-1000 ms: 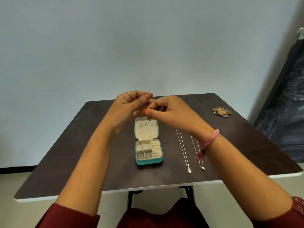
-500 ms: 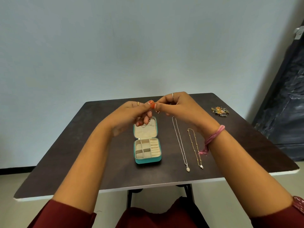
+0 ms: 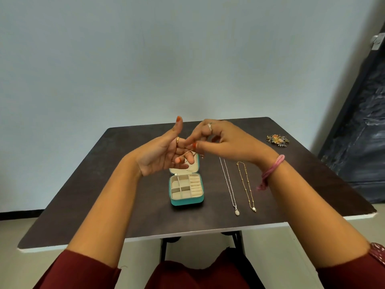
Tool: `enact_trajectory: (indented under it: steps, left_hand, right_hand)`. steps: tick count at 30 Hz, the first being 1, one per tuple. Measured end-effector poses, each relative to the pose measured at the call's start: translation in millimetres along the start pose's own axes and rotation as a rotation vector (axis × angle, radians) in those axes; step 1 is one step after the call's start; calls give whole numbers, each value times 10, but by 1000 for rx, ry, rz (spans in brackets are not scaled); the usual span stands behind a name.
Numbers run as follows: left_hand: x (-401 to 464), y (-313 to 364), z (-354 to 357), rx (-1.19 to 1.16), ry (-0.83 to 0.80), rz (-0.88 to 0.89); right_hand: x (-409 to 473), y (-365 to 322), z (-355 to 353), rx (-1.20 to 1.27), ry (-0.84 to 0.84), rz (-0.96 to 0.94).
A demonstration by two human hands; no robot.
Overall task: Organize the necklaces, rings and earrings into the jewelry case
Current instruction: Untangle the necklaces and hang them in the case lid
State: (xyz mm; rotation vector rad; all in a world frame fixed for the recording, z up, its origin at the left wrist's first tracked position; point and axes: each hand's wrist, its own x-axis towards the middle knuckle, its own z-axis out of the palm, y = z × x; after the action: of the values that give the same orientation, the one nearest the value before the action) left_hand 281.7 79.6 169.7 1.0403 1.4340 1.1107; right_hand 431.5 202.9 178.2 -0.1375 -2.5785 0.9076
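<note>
The teal jewelry case (image 3: 186, 202) lies open in the middle of the dark table (image 3: 104, 184), its beige compartments bare. My left hand (image 3: 160, 155) is palm up above the case lid, fingers loosely curled, with a thin rose-gold chain (image 3: 187, 153) draped across them. My right hand (image 3: 225, 142) pinches that chain between thumb and forefinger at the left fingertips. A silver necklace (image 3: 228, 184) and a gold necklace (image 3: 246, 184) lie stretched out side by side to the right of the case. Most of the lid is hidden by my left hand.
A small heap of colourful earrings and rings (image 3: 277, 140) sits near the table's far right corner. A pale wall stands behind the table and a dark door (image 3: 362, 122) is at the right. The table's white front edge (image 3: 208, 231) is close to my lap.
My left hand has turned palm up and spread its fingers, with the chain now lying across them. My right hand still pinches the chain; both hands stay above the lid.
</note>
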Motion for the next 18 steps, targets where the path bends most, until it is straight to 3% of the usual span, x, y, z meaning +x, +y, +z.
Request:
enact_trajectory:
  steps: [5, 9, 11, 14, 18]
  left_hand:
    - [39, 54, 48, 258, 16, -76]
    - [60, 40, 55, 295, 17, -118]
    - [61, 32, 37, 281, 54, -100]
    - [56, -6, -42, 254, 126, -52]
    - [46, -124, -100, 30, 123, 18]
  right_hand:
    - [78, -6, 65, -368, -121, -30]
    - [120, 38, 114, -419, -160, -29]
    - [126, 65, 119, -307, -156, -5]
    - [91, 115, 94, 57, -123, 99]
    - [42, 242, 150, 491, -108, 241]
